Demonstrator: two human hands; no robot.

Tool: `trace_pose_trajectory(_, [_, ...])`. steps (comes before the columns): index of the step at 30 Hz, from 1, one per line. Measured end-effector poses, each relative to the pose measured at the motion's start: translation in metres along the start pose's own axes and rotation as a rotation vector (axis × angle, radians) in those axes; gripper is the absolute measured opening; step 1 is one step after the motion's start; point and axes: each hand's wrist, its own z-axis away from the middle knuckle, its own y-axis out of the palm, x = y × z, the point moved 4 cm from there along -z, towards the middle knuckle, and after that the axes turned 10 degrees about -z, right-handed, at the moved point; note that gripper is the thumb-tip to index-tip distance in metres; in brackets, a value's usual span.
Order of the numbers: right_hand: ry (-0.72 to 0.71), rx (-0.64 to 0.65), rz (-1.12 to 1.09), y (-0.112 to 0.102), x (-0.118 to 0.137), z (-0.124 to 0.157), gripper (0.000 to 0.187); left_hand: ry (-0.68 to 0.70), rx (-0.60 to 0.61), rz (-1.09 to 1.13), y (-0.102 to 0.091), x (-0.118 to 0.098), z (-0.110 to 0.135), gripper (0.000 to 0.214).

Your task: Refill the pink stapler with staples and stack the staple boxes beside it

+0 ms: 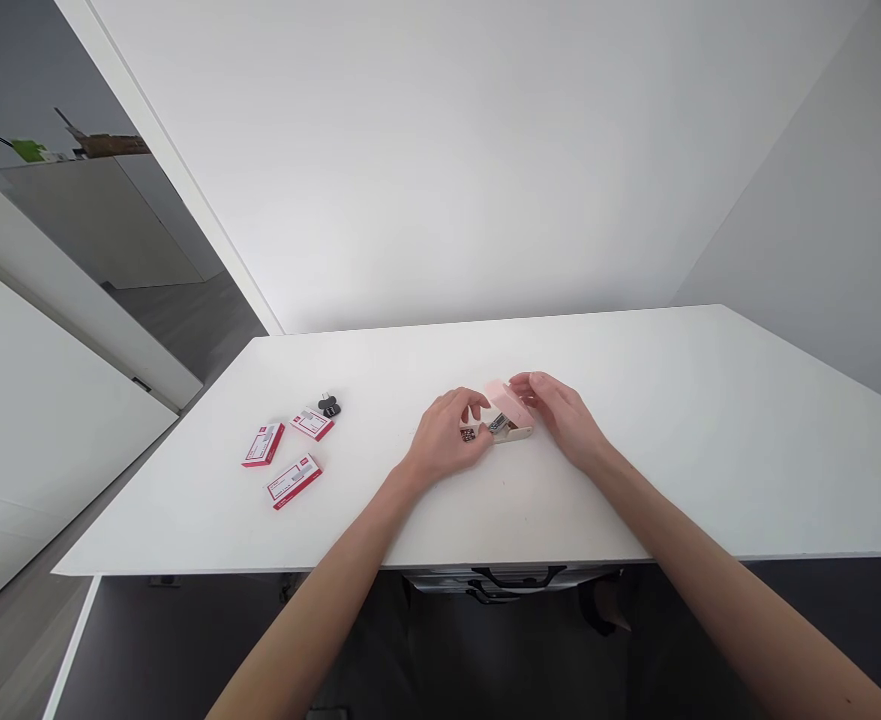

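Note:
A pink stapler (513, 405) lies on the white table (560, 510) with its cover swung up and its metal staple channel exposed. My left hand (444, 437) curls around the front end of its pale base, thumb near the channel. Whether a small piece sits between those fingers is too small to tell. My right hand (566, 422) is at the hinge end, its bent fingers against the raised pink cover; part of that grip is hidden. A small dark patterned patch (468, 434) shows under my left fingers.
Left of my hands lie several small red-and-white boxes, one nearest the front edge (294, 481), another farther left (263, 445) and a third behind (312, 424). Black binder clips (329, 405) rest beside that one. A white wall (447, 180) stands behind the table.

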Motion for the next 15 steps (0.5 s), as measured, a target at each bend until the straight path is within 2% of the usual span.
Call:
trace_pose_trajectory(6, [-0.033, -0.159, -0.057, -0.013, -0.005, -0.007, 0.049, -0.058, -0.072, -0.007, -0.003, 0.003, 0.001, 0.021])
trace_pose_trajectory(15, [-0.035, -0.244, -0.038, -0.021, -0.010, -0.011, 0.052, -0.207, -0.199, -0.005, -0.007, 0.012, 0.003, 0.024])
